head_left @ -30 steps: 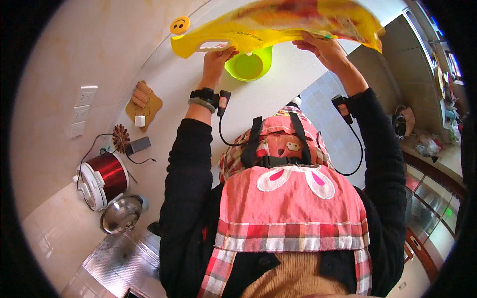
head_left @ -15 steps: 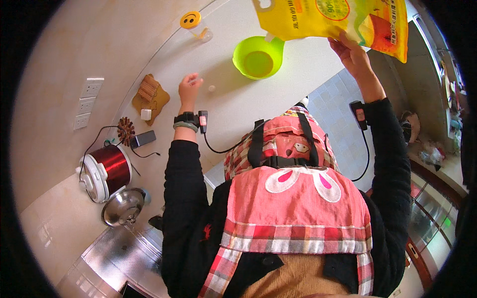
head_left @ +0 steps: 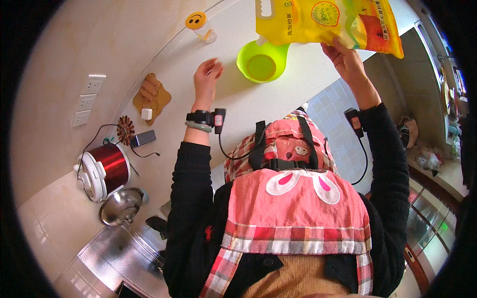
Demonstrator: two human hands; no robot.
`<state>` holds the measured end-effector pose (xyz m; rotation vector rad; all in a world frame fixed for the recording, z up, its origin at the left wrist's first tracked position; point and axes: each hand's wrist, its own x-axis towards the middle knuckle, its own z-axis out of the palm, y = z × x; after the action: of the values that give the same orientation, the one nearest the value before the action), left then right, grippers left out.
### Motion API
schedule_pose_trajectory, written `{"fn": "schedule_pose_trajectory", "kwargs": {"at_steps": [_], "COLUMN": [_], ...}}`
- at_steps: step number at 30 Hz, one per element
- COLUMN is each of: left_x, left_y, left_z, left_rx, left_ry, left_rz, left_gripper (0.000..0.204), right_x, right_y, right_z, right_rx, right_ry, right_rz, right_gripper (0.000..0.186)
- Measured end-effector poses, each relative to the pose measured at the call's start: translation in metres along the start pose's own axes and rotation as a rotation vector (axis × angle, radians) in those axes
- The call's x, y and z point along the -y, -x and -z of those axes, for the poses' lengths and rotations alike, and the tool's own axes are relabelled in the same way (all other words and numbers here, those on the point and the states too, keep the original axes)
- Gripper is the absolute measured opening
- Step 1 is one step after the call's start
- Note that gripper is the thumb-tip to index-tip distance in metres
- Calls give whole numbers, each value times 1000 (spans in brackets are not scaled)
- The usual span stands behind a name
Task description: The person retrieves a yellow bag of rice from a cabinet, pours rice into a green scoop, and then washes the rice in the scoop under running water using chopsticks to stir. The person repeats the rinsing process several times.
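Observation:
My right hand (head_left: 348, 62) grips the lower edge of a yellow printed bag (head_left: 303, 17), held above the counter (head_left: 278, 89). The bag has a cut-out handle and a small pale spout at its lower left corner, just over a green plastic bowl (head_left: 261, 64). My left hand (head_left: 206, 77) is left of the bowl, apart from it, with curled, slightly blurred fingers; whatever they may hold is hidden.
A smiley-lidded clear jar (head_left: 202, 29) stands at the back. Along the left wall are a wooden board (head_left: 159, 102), brown trivet (head_left: 125, 129), phone (head_left: 144, 137), red cooker (head_left: 112, 169) and steel lid (head_left: 119, 206), near a sink area. A tiled floor (head_left: 338, 104) shows at right.
My left hand let go of the bag, dropped toward the counter, then rose slightly with curling fingers. The bag has tilted to show its printed face, still in my right hand.

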<state>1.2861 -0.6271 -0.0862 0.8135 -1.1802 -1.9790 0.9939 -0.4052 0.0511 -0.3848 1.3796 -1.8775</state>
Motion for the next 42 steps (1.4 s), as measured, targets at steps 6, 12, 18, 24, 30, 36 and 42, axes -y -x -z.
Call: {"fn": "schedule_pose_trajectory", "kwargs": {"at_steps": [6,12,18,24,30,36,42], "left_x": [-32,-27,-19,-13,-9,-8,-10], "left_y": [2,1,-2,-5,-3,-3,-3], "left_z": [-79,-91,-94,-94,-98,-93,-93], "left_rx": [97,102,49,20,7,29,-57], "left_ry": [150,229,164,127,122,45,186], "left_rz": [165,164,99,66,-55,-206,-95], "left_gripper": [27,28,30,30,28,27,28], "right_x": [-1,-2,-5,-8,-12,-16,-18], "right_y": [5,14,18,19,18,18,18], "right_z": [-20,-29,-33,-34,-33,-34,-35], "right_rx": [50,74,103,84,85,35,67], "right_ry": [-13,54,53,37,31,3,9], "right_rz": [32,75,102,78,60,-8,8], "right_gripper": [30,29,30,30,31,31,30]}}
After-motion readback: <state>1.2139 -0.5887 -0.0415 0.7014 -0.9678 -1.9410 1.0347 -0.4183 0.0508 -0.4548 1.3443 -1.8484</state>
